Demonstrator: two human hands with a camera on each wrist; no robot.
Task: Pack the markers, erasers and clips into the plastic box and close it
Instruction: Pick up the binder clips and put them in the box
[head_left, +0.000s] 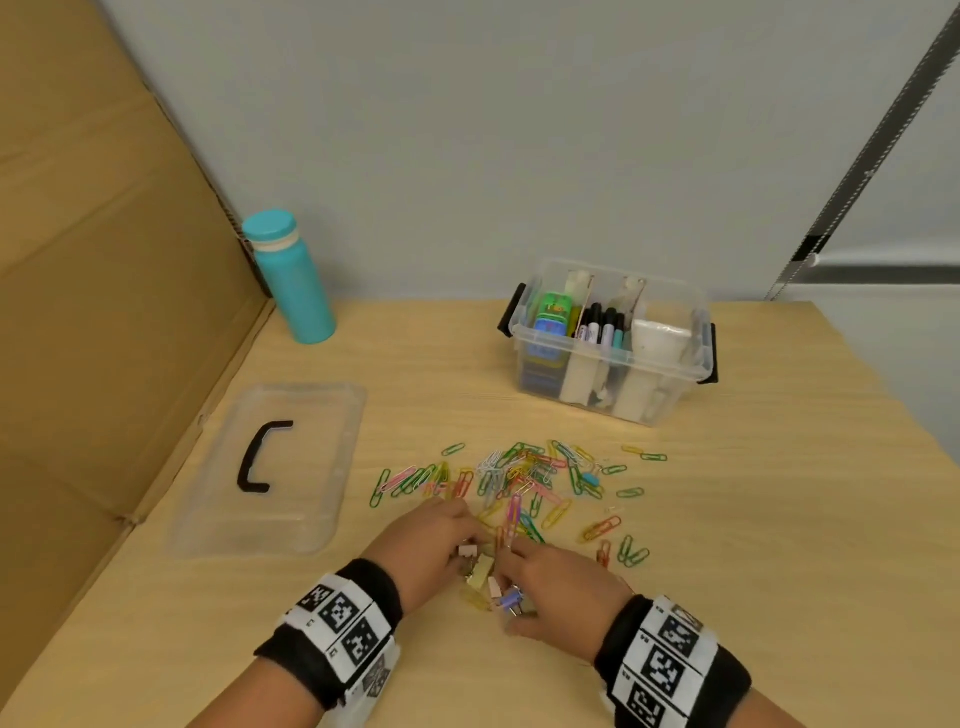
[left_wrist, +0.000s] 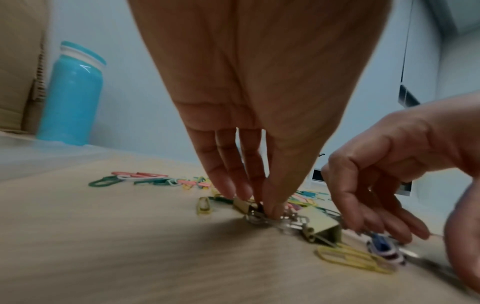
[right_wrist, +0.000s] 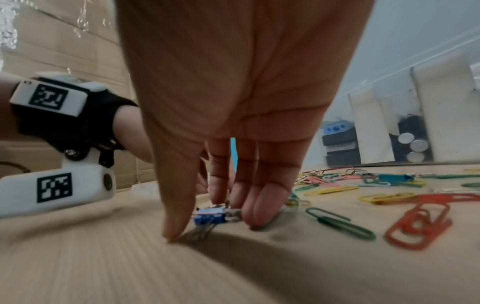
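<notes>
The clear plastic box (head_left: 675, 387) stands open at the back right, holding erasers (head_left: 553, 314) and markers (head_left: 602, 325). Its lid (head_left: 270, 467) lies flat at the left. Coloured paper clips (head_left: 519, 483) are scattered mid-table. Several binder clips (head_left: 483, 571) lie between my hands. My left hand (head_left: 467, 545) (left_wrist: 262, 209) pinches an olive binder clip (left_wrist: 242, 204) between thumb and fingers. My right hand (head_left: 511, 603) (right_wrist: 210, 222) pinches a blue binder clip (right_wrist: 209, 215) (left_wrist: 381, 244) against the table, thumb on its wire handles.
A teal bottle (head_left: 291, 280) stands at the back left beside a cardboard wall (head_left: 104, 312). A larger olive binder clip (left_wrist: 324, 228) and a yellow paper clip (left_wrist: 355, 259) lie between the hands. Red and green paper clips (right_wrist: 415, 222) lie right of my right hand.
</notes>
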